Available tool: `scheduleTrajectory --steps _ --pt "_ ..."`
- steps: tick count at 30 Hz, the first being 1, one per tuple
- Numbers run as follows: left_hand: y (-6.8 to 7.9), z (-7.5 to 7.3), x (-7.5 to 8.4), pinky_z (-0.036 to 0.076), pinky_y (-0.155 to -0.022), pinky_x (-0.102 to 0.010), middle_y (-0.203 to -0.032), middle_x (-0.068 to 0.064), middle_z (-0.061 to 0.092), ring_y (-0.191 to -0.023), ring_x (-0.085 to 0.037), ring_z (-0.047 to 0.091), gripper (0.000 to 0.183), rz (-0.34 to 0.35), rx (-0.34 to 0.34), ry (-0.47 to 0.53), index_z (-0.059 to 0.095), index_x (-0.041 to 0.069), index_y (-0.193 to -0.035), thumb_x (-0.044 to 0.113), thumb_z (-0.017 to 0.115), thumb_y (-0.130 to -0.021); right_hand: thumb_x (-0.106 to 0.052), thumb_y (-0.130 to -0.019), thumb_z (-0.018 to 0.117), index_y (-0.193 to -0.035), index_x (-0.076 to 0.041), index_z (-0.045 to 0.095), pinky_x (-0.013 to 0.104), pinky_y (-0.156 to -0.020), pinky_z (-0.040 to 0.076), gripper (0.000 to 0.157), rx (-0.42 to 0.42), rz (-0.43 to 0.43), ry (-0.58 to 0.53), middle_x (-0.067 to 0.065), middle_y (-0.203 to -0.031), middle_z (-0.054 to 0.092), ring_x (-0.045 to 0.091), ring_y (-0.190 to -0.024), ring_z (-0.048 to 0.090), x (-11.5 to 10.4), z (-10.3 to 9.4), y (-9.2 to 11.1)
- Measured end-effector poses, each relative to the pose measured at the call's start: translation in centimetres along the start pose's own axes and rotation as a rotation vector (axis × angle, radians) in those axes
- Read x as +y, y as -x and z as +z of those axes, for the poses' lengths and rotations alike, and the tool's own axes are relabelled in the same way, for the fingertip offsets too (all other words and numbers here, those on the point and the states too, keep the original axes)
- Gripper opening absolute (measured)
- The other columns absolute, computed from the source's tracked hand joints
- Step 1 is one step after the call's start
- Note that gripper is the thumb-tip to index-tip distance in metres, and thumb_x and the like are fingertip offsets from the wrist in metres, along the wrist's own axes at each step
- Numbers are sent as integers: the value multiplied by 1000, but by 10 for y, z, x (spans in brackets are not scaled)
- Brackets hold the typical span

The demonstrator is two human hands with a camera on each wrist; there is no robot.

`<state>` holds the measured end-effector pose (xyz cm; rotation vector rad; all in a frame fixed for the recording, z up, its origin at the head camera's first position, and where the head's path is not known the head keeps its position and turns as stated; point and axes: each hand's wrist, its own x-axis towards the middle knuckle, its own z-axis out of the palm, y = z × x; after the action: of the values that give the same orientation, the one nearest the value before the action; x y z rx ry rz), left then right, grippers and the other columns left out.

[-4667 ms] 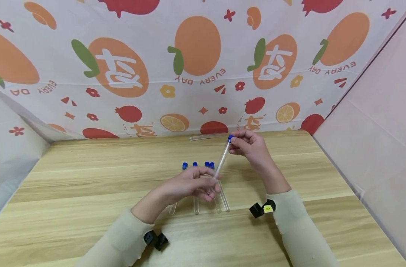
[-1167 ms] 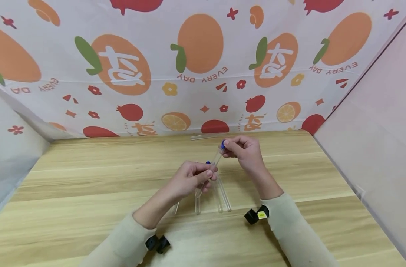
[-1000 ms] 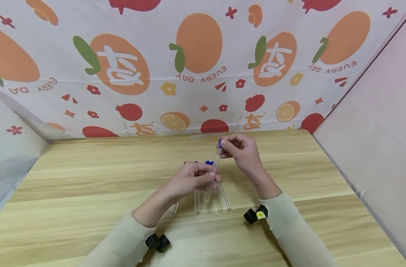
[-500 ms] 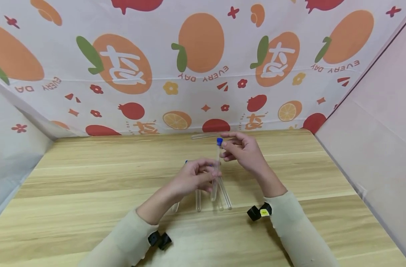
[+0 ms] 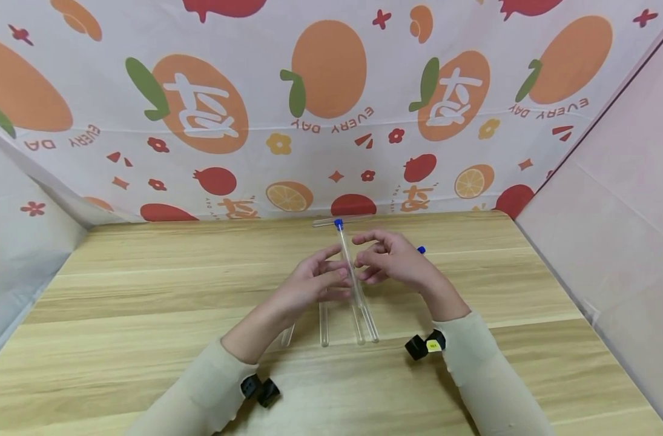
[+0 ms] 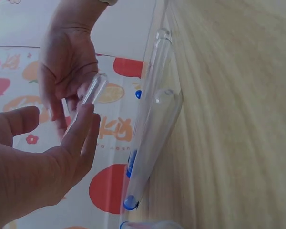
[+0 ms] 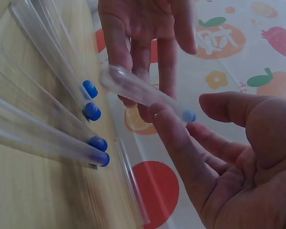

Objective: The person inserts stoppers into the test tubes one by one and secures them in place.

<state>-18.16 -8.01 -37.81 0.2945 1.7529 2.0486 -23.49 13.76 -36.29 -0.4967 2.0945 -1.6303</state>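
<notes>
In the head view, a blue-capped clear test tube [image 5: 346, 257] slants between the two hands, its cap up toward the back of the table. My left hand [image 5: 312, 281] has its fingers loosely extended, and in the right wrist view the tube [image 7: 138, 90] lies against those fingers. My right hand [image 5: 391, 257] is beside the tube with fingers spread; its index fingertip [image 7: 161, 113] is right at the tube. Several more capped test tubes [image 5: 324, 327] lie on the table under the left hand, their capped ends hidden in the head view.
A clear tube [image 5: 326, 223] lies along the table's back edge by the fruit-print cloth [image 5: 331, 163]. A blue cap [image 5: 421, 249] shows just behind the right hand. Light wood [image 5: 146, 315] stretches around, with pale cloth walls [image 5: 625, 200] at the sides.
The right hand has let go of the blue cap and moved slightly down. Its cap end has swung left, so the tube now tilts the other way. The left fingers have loosened round the tube.
</notes>
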Motion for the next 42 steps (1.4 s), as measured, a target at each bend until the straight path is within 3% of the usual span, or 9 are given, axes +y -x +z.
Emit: scheduleTrajectory --steps 4,11,19,28,42 --pt "1 0 -2 52 -100 -44 -150 -20 44 -122 -36 57 60 -7 -39 11 26 12 -157 9 53 -103 -15 -99 62 -134 -9 55 47 -76 61 37 -8 22 85 18 -101 71 31 -79 72 1 1 1" --pt "1 3 -6 47 -105 -49 -151 -19 43 -126 -38 56 59 -48 -121 13 27 6 -156 10 53 -103 -14 -94 68 -128 -7 57 41 -66 61 36 -18 83 202 15 -85 70 26 -68 69 3 -1 2" --pt "3 16 -12 46 -107 -43 -155 -22 37 -134 -41 48 57 -97 -187 86 28 -2 -154 8 50 -103 -17 -95 68 -121 -10 60 40 -64 61 28 -16 183 343 12 -82 70 26 -64 68 5 -3 4" --pt "6 28 -22 42 -111 -41 -158 -24 30 -137 -41 44 63 -141 -208 134 19 -5 -155 5 50 -101 -13 -95 66 -113 -10 63 32 -58 59 18 -35 272 486 10 -81 69 22 -61 67 14 -1 2" --pt "5 31 -31 37 -115 -46 -160 -23 27 -139 -42 40 64 -193 -234 153 17 -2 -157 7 50 -102 -15 -96 67 -121 -10 60 33 -56 59 26 -43 314 564 9 -78 68 21 -60 68 18 3 5"
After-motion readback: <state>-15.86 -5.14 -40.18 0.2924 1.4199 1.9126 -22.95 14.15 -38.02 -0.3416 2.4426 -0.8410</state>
